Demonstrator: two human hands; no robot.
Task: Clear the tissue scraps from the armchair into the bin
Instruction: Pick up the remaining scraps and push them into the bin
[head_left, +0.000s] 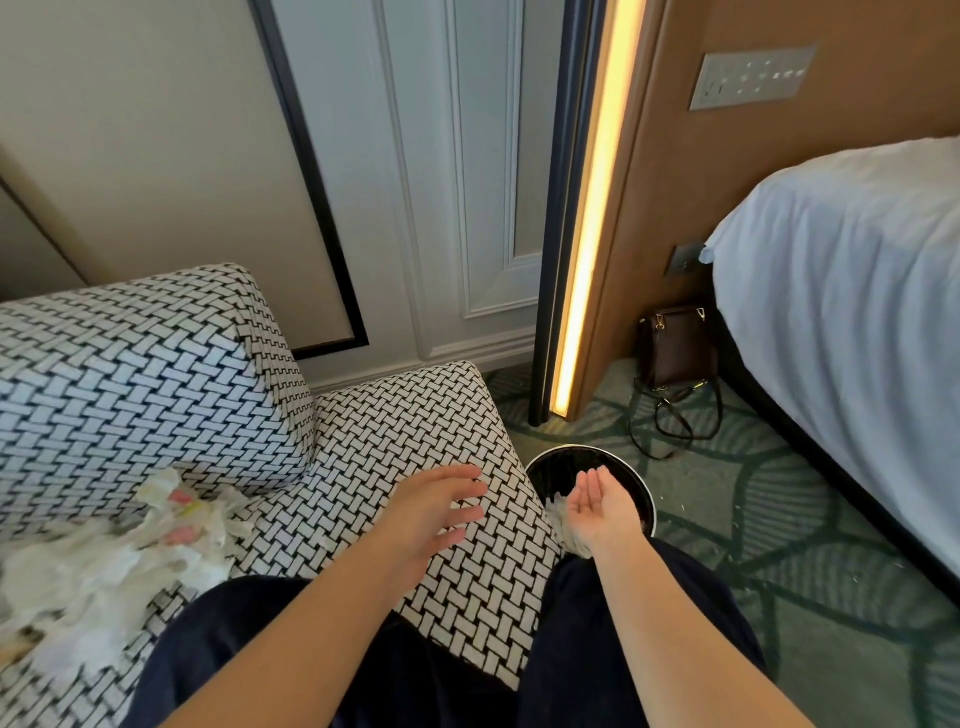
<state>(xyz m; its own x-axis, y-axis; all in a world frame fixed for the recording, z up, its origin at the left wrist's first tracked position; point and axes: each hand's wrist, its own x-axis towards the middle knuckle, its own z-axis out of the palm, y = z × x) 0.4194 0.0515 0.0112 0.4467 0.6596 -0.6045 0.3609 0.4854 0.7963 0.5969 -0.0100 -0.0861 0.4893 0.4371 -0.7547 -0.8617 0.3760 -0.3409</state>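
A heap of white tissue scraps (119, 561), some with pink and yellow marks, lies on the left of the seat of the black-and-white woven-pattern armchair (395, 415). The round black bin (558, 467) stands on the carpet just right of the seat, with white tissue (563, 525) inside it. My left hand (431, 514) hovers over the seat's right part, fingers spread and straight, holding nothing. My right hand (597, 506) is above the bin, palm up, fingers relaxed and empty.
A brown handbag (675, 348) with a loose strap sits on the green patterned carpet by the wooden panel. A bed with white bedding (841, 322) fills the right side. My dark-trousered legs are at the bottom, between chair and bin.
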